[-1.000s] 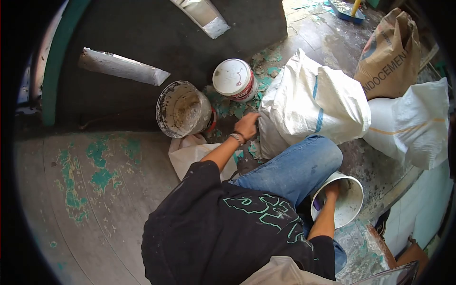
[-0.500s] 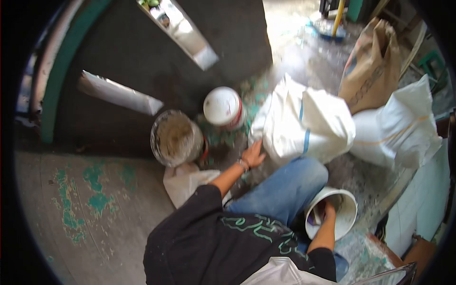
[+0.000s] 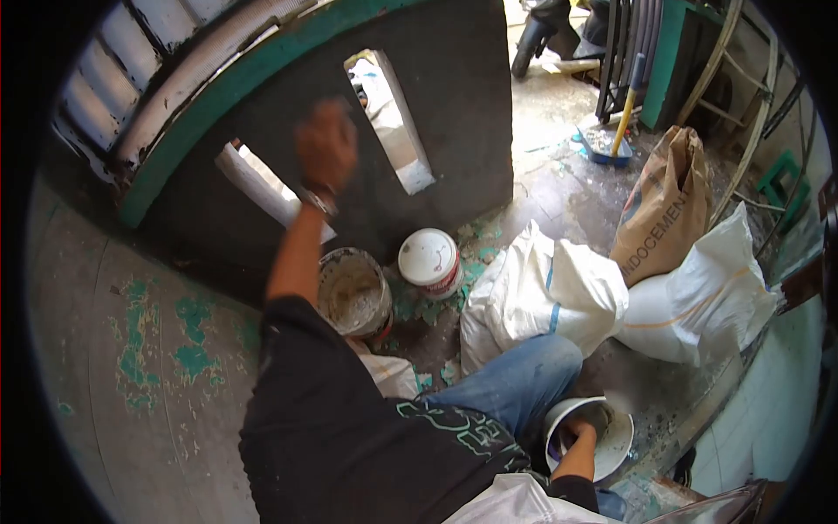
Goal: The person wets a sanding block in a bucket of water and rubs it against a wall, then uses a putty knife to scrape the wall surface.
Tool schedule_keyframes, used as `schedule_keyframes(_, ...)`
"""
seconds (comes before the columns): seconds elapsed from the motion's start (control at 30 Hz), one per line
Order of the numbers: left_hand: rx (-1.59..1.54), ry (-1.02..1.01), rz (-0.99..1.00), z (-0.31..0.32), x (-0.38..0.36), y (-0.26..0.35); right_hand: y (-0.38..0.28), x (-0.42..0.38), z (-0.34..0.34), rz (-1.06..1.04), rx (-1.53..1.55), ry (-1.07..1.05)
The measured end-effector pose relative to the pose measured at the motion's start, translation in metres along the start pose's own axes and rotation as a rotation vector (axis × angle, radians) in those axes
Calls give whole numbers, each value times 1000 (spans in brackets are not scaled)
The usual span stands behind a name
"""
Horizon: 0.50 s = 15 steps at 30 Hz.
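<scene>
At the lower right of the frame, the bucket (image 3: pixel 618 441) is white. The sack (image 3: pixel 519 301) right of centre is white with a blue stripe; the paper bag (image 3: pixel 665 205) is brown with dark letters. The shirt (image 3: pixel 340 428) is black with green outlines, and the jeans (image 3: pixel 515 371) are blue.

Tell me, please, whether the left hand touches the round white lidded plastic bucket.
Apart: the head view shows dark wall between the left hand and the lidded bucket.

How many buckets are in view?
3: the lidded bucket near the dark wall, the crusted bucket image-left of it, and the white bucket with the right hand inside. More may be hidden.
</scene>
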<state>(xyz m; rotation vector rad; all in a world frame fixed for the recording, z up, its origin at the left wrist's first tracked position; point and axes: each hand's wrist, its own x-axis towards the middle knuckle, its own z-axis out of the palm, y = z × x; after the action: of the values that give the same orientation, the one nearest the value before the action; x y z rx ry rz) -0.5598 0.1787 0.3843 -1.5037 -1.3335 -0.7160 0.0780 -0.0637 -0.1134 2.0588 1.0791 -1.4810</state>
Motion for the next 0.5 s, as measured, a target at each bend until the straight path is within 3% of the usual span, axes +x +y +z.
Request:
schedule_keyframes(0.07, 199, 208, 49, -9, 60, -57, 2, 0, -3, -8, -27, 14)
schedule_keyframes(0.13, 280, 220, -76, -18, 112, -121, -7, -13, -12, 2, -35, 14)
schedule_keyframes(0.23, 358, 160, -81, -24, 161, -191, -24, -37, -26, 68, 20, 38)
schedule_keyframes(0.3, 399, -343, -178, -20, 172, -220, -18, -32, -33, 4, 37, 76)
schedule_keyframes(0.33, 387, -335, -177, -18, 179, -230, -14, -28, -39, -62, 59, 114)
schedule_keyframes(0.4, 380, -616, -313, -11, 187, -233, 5, -27, -46, -175, 103, 187)
schedule_keyframes(0.43, 413, -645, -326, -8, 189, -232, 15, -27, -45, -231, 129, 228)
schedule_keyframes(0.5, 296, -729, -288, 36, 193, -299, 1, -56, -61, -126, 105, 242)
